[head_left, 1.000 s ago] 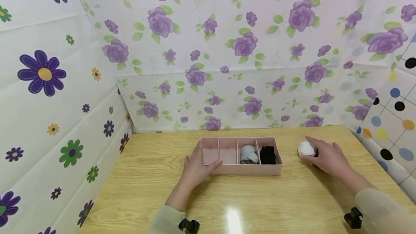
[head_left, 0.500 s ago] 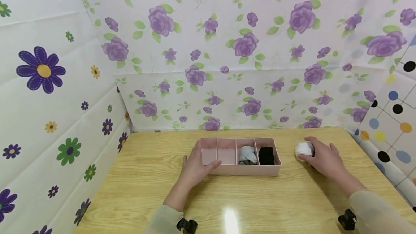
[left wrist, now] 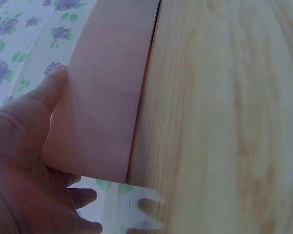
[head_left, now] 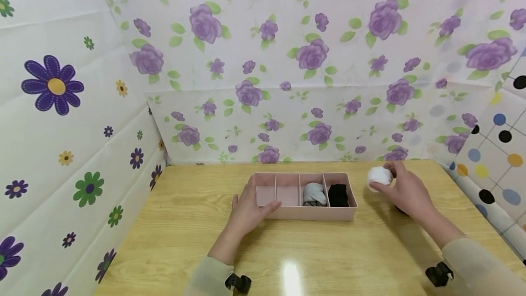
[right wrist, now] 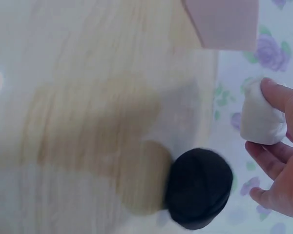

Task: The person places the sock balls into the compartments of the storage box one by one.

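Note:
A pink organizer box [head_left: 311, 214] with a row of compartments stands on the table. My left hand [head_left: 248, 209] grips its left end, thumb over the front rim and fingers around the end wall, as the left wrist view [left wrist: 95, 112] also shows. In the third compartment from the left sits a grey rolled sock [head_left: 314, 194]; a black rolled sock [head_left: 339, 195] fills the rightmost one. Right of the box, my right hand [head_left: 408, 195] pinches a white rolled sock [head_left: 380, 178] above the table. Another black rolled sock [right wrist: 199, 189] lies on the table below that hand, mostly hidden in the head view.
The wooden table [head_left: 328, 255] reaches back to a flower-printed cloth [head_left: 279, 67]. More patterned cloth hangs at the left [head_left: 57, 150] and right [head_left: 501, 150] sides. Each wrist carries a small black camera mount [head_left: 238, 282].
My right hand has lifted the white rolled sock off the table and brought it slightly left, uncovering part of the black one. My left hand stays on the box.

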### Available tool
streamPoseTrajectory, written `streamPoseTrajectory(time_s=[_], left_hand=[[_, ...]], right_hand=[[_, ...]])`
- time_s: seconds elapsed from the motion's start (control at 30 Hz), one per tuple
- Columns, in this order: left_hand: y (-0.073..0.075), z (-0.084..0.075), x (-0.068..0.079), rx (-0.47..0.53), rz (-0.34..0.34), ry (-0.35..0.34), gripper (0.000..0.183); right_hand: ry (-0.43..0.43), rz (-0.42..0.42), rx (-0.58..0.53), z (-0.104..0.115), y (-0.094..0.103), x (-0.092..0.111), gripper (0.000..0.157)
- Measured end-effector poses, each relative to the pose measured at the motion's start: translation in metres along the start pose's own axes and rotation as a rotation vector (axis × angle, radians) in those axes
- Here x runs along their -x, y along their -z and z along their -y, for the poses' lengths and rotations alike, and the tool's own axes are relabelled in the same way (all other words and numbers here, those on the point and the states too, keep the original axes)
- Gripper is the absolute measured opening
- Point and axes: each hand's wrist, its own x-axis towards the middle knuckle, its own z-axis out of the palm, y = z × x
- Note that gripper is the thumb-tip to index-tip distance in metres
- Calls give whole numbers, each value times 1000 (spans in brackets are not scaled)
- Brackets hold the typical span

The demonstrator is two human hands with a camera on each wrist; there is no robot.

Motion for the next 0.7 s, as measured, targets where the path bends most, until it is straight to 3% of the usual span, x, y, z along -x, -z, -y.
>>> streamPoseTrajectory(time_s=[0.3,0.7], left_hand=[[0,0,-2,-3,-4,-9,120],[1,0,1,-8,6,-10,120]], right_hand=[[4,-7,-25,30,7,-3,70],[7,-16,-42,53,8,-4,72]])
